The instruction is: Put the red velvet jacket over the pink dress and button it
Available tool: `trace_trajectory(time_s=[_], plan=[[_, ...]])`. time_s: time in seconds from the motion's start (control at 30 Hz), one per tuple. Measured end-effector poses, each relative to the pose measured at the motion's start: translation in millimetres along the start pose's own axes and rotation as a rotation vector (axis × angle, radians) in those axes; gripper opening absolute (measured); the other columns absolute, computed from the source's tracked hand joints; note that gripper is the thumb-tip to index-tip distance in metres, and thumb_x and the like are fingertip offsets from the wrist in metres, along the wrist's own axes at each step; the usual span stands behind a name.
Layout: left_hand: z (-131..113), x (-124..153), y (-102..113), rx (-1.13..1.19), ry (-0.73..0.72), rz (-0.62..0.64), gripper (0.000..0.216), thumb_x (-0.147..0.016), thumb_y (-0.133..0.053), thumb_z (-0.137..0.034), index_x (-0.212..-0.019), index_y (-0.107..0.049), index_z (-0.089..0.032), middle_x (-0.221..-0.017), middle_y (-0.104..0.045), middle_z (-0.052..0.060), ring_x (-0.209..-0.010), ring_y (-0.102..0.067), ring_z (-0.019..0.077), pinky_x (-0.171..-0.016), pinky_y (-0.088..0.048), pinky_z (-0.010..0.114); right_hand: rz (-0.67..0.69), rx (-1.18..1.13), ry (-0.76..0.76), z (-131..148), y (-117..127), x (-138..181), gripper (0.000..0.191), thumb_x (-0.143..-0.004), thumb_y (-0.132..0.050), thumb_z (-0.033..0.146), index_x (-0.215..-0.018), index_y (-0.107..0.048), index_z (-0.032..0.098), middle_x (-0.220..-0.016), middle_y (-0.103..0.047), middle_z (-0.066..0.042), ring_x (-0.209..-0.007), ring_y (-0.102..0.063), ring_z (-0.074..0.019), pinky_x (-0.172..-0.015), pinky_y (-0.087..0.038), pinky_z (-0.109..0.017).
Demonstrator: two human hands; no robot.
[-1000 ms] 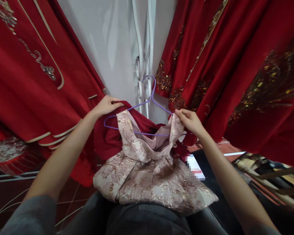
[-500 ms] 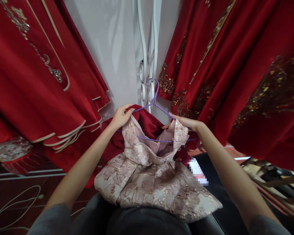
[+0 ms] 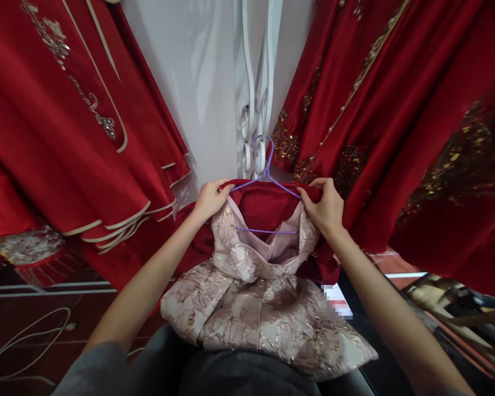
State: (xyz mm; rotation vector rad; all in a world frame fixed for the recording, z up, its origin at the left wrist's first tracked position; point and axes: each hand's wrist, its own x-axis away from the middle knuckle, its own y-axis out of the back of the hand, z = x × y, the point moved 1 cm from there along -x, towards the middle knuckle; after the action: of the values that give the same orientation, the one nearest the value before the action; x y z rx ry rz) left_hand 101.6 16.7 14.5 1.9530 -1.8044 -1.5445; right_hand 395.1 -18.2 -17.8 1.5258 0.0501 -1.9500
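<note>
A pale pink brocade dress (image 3: 231, 258) with a metallic pattern hangs on a purple hanger (image 3: 267, 171) and spreads over my lap. Behind its neckline, dark red cloth (image 3: 268, 204) is stretched across between my hands, its upper edge running along the hanger's arms. My left hand (image 3: 212, 198) is closed on the cloth's left end, beside the left shoulder of the dress. At the other shoulder, my right hand (image 3: 324, 206) pinches the cloth between thumb and fingers, close to the hanger. Its fingertips are partly hidden by the cloth.
Red embroidered garments hang at left (image 3: 107, 165) and right (image 3: 379, 137). Between them stands a white scrolled metal frame (image 3: 249, 110). A white cable (image 3: 37, 324) lies on the floor at left. A partly blurred white card (image 3: 338, 301) is beside the dress.
My right hand has changed from lying flat at the right strap to pinching the red cloth. The cloth is now drawn up and across behind the neckline. My left hand keeps its grip.
</note>
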Motion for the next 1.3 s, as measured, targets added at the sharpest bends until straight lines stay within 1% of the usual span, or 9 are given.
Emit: trace_trajectory(time_s=[0.13,0.3,0.53,0.63,0.73,0.93,1.1,1.2,1.3], plan=[[-5.4,10.0,9.9,-0.268,-0.090,-0.136,0.024,-0.091,-0.046,-0.027,-0.100,-0.066,-0.018,-0.096,-0.067,0.007,-0.088,-0.061,0.0212,-0.080,-0.043,0.030,0.016,0.225,0.043,11.7,13.4,6.4,0.031,-0.085,-0.059,0.050,-0.089,-0.059,0.020,-0.081,-0.068,-0.005,-0.073,-0.064,-0.0190,-0.062,-0.040,-0.027],[6.3,23.7,7.6,-0.544,-0.227,-0.215,0.022,-0.089,-0.045,-0.015,-0.104,-0.061,-0.013,-0.101,-0.061,0.013,-0.099,-0.057,0.0272,-0.087,-0.043,0.039,0.123,0.315,-0.021,19.7,34.3,1.8,0.038,-0.079,-0.062,0.058,-0.075,-0.060,0.021,-0.066,-0.064,-0.001,-0.062,-0.060,-0.0169,-0.053,-0.029,-0.025],[19.4,23.6,-2.4,-0.651,-0.262,-0.264,0.027,-0.090,-0.042,-0.016,-0.109,-0.062,-0.016,-0.103,-0.060,0.014,-0.092,-0.060,0.0235,-0.071,-0.047,0.031,0.384,0.070,-0.026,10.8,58.3,-7.6,0.012,-0.079,-0.062,0.026,-0.090,-0.059,0.022,-0.067,-0.058,0.002,-0.056,-0.054,-0.0135,-0.055,-0.036,-0.023],[16.5,24.6,-2.2,-0.677,-0.248,-0.263,0.026,-0.091,-0.041,-0.018,-0.106,-0.062,-0.014,-0.102,-0.061,0.014,-0.090,-0.062,0.0234,-0.069,-0.047,0.030,0.440,0.110,-0.021,-1.9,65.0,-8.1,0.028,-0.066,-0.055,0.007,-0.089,-0.059,0.022,-0.066,-0.054,0.002,-0.059,-0.052,-0.0142,-0.058,-0.037,-0.024],[13.5,25.5,3.0,-0.675,-0.206,-0.237,0.025,-0.091,-0.042,-0.020,-0.105,-0.062,-0.014,-0.101,-0.063,0.013,-0.092,-0.062,0.0243,-0.072,-0.046,0.031,0.394,0.187,-0.060,-17.8,72.4,-3.4,0.037,-0.056,-0.048,0.002,-0.088,-0.057,0.020,-0.072,-0.053,0.000,-0.064,-0.052,-0.0162,-0.061,-0.038,-0.026],[12.7,28.4,27.3,-0.642,-0.131,-0.173,0.021,-0.091,-0.043,-0.026,-0.100,-0.061,-0.019,-0.096,-0.066,0.007,-0.092,-0.062,0.0220,-0.070,-0.043,0.029,0.443,0.232,-0.198,-41.4,101.3,-2.6,0.029,-0.059,-0.050,0.005,-0.079,-0.064,0.019,-0.082,-0.057,-0.004,-0.072,-0.054,-0.0178,-0.069,-0.041,-0.030],[28.3,40.3,38.7,-0.607,-0.108,-0.278,0.023,-0.089,-0.050,-0.034,-0.101,-0.063,-0.020,-0.089,-0.070,0.006,-0.079,-0.065,0.0200,-0.062,-0.039,0.027,0.540,0.336,-0.317,-21.1,127.4,-15.4,0.020,-0.067,-0.063,0.020,-0.085,-0.071,0.022,-0.090,-0.060,-0.005,-0.072,-0.055,-0.0177,-0.072,-0.043,-0.033],[45.5,54.9,32.2,-0.612,-0.141,-0.348,0.025,-0.087,-0.053,-0.035,-0.099,-0.064,-0.017,-0.081,-0.071,0.008,-0.073,-0.067,0.0201,-0.061,-0.039,0.026,0.609,0.313,-0.310,-4.5,125.8,-5.4,0.021,-0.063,-0.065,0.022,-0.084,-0.068,0.021,-0.082,-0.060,-0.004,-0.066,-0.056,-0.0179,-0.068,-0.045,-0.033],[58.8,70.8,20.0,-0.607,-0.129,-0.339,0.028,-0.087,-0.053,-0.036,-0.102,-0.064,-0.016,-0.080,-0.072,0.008,-0.069,-0.068,0.0197,-0.060,-0.040,0.025,0.688,0.088,-0.299,-2.3,108.6,15.9,0.023,-0.063,-0.064,0.028,-0.085,-0.059,0.021,-0.077,-0.064,-0.002,-0.066,-0.059,-0.0193,-0.064,-0.047,-0.032]])
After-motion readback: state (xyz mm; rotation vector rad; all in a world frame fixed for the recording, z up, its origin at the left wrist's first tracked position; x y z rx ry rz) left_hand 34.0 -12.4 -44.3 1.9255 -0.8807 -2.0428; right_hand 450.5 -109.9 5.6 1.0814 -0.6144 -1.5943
